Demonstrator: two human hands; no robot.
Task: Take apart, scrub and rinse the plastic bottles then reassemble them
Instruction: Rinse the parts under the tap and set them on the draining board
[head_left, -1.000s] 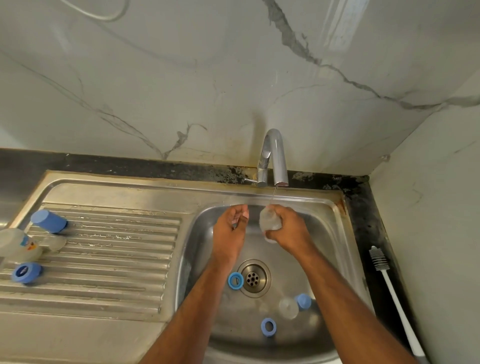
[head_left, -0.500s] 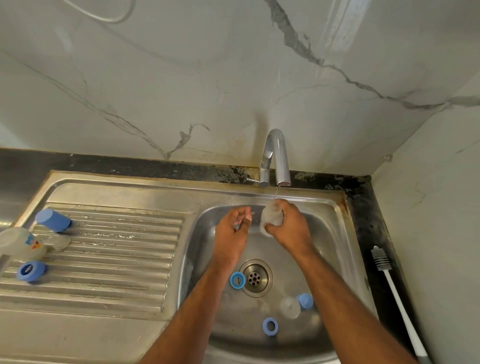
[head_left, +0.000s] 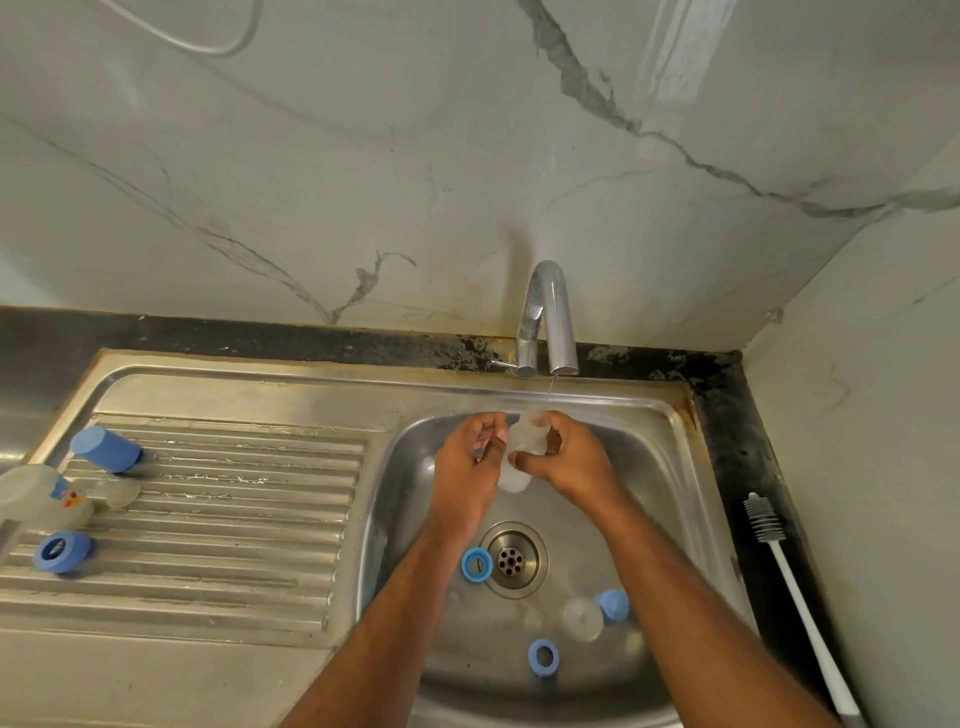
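Observation:
A clear plastic bottle is held over the sink basin, right under the tap, from which a thin stream of water falls. My right hand grips the bottle from the right. My left hand is against the bottle's left side with fingers curled; whether it holds it I cannot tell. In the basin lie two blue rings, a clear part and a blue cap.
On the ribbed draining board lie a blue cap, a clear bottle with a label and a blue ring. A white bottle brush lies on the dark counter at the right. The drain is open.
My right hand has lifted the bottle closer to the tap's stream and turned it more upright. My left hand has moved in against the bottle.

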